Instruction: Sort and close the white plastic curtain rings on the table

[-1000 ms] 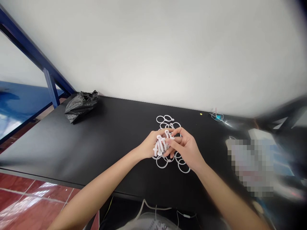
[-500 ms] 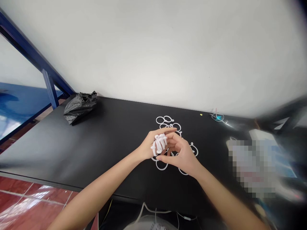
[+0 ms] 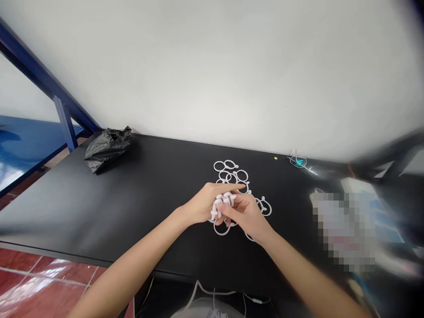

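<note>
A bunched stack of white plastic rings with small knobs (image 3: pixel 218 203) sits at my left hand (image 3: pixel 200 204), whose index finger stretches out to the right above it. My right hand (image 3: pixel 253 217) closes on the stack from the right, its thumb pressed across the front of the rings. Both hands meet just over the black table (image 3: pixel 165 181). Loose white rings (image 3: pixel 221 234) of the same kind lie spread around and beneath the hands, some overlapping. My hands hide part of the stack and several loose rings.
A crumpled black plastic bag (image 3: pixel 109 148) lies at the table's back left, near a blue metal frame (image 3: pixel 36 66). Thin wire with a cyan piece (image 3: pixel 299 162) rests by the wall. Pale, partly blurred packages (image 3: pixel 361 198) stand on the right. Cables (image 3: pixel 215 292) hang below the front edge.
My right hand has moved left and closed in on the stack; its thumb now lies over the rings. The stack has turned slightly. The whole view has shifted a little.
</note>
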Available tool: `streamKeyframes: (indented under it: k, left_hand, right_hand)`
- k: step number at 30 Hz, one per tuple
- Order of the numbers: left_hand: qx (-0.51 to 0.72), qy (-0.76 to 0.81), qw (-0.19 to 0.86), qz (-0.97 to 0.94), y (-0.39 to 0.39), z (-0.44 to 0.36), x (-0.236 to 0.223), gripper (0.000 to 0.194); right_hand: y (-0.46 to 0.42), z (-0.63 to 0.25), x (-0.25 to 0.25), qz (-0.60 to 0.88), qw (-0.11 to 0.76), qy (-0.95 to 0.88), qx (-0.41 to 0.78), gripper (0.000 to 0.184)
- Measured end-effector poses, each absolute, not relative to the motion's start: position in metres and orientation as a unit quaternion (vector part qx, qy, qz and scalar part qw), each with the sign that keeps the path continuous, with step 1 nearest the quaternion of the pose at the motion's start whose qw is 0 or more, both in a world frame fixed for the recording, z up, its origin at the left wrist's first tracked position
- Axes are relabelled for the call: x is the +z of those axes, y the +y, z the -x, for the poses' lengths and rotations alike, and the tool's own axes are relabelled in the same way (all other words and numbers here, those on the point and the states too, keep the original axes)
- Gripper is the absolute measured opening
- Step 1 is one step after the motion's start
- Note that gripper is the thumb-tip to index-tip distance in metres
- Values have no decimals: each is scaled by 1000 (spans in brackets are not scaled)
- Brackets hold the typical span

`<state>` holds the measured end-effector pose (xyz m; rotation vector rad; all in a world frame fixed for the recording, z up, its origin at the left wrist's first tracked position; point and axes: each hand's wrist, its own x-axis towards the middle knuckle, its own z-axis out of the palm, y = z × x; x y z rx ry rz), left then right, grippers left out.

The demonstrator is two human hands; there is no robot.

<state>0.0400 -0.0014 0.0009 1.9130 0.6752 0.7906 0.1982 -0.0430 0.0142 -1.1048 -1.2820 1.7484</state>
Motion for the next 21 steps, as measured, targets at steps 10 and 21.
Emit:
streamKeyframes:
  k: [10, 21]
  left_hand:
    - [272, 279, 380, -839, 1, -33, -3, 58]
    - [230, 312, 262, -884, 1, -27, 4, 58]
  right_hand:
    - [-49, -186, 10, 484, 397, -454, 635, 26]
    - [-47, -190, 23, 418, 363, -453, 698, 27]
